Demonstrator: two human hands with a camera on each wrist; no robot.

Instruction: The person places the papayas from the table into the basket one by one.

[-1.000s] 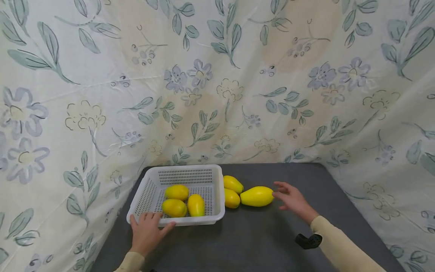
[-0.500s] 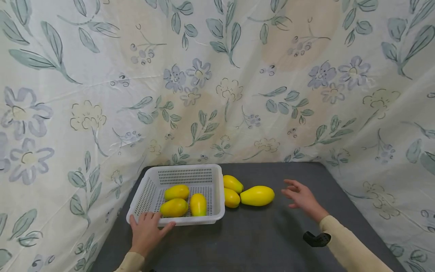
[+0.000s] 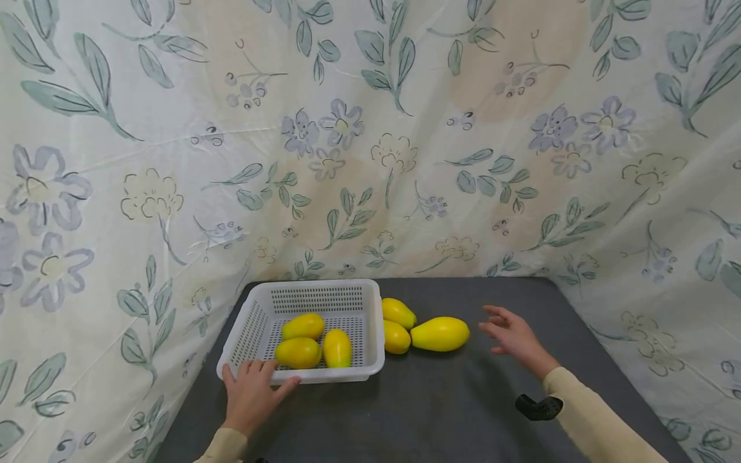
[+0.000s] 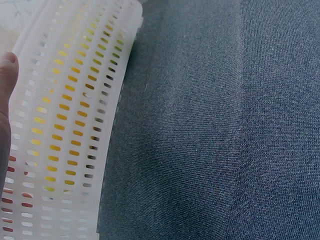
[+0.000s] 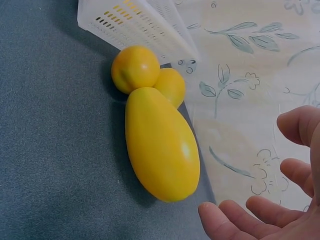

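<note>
Your left hand [image 3: 250, 393] sits at the lower left of the head view, laid on the near rim of the white perforated basket [image 3: 249, 331]. The fingers lie nearly straight over the rim's edge and the thumb points right along it; nothing is pinched or wrapped. In the left wrist view, only the edge of that hand [image 4: 4, 115] shows at the left border, against the slotted basket wall [image 4: 65, 125], with the dark grey tabletop [image 4: 220, 130] filling the rest of the frame.

Your right hand [image 3: 514, 335] hovers right of centre in the head view, palm turned left, fingers spread and loosely bent. It holds nothing and touches nothing. The nearest object is the large yellow mango [image 3: 440, 334], lying on its side just left of the fingertips with a clear gap between them. In the right wrist view, the same mango [image 5: 161, 145] occupies the centre of the frame and the fingertips [image 5: 225, 222] show at the lower right, apart from it.

Two smaller mangoes [image 3: 397, 325] lie between the large mango and the basket's right wall, touching each other. Three further mangoes [image 3: 312, 342] rest inside the basket, grouped toward its near right. A floral cloth [image 3: 370, 141] hangs behind and beside the table.
</note>
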